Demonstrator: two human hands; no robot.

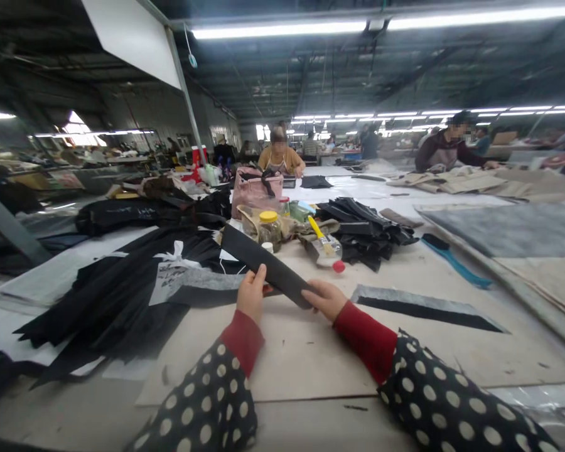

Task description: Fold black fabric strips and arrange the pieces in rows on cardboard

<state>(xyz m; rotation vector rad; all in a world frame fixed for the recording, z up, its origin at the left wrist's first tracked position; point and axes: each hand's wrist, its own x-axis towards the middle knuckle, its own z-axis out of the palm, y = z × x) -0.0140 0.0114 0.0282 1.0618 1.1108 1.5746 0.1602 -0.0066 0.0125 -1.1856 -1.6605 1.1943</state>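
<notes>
The left hand (pixel 251 295) is closed on the middle of the black strip (pixel 266 260), and the right hand (pixel 328 299) pinches its near right end, above the counter (pixel 301 364). For good handling, both grips should be light and the long edges straight. More room for moving is near; the yellow-lidded jar (pixel 269 228) stands just beyond.

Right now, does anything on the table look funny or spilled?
The clear bottle with the red cap seems tipped over, beside a yellow-handled brush, unlike the upright yellow-lidded jar. I see no spill.

The strip (pixel 280 271) is black, cuffs (pixel 367 339) red, sleeves (pixel 445 395) cream-dotted black.
</notes>
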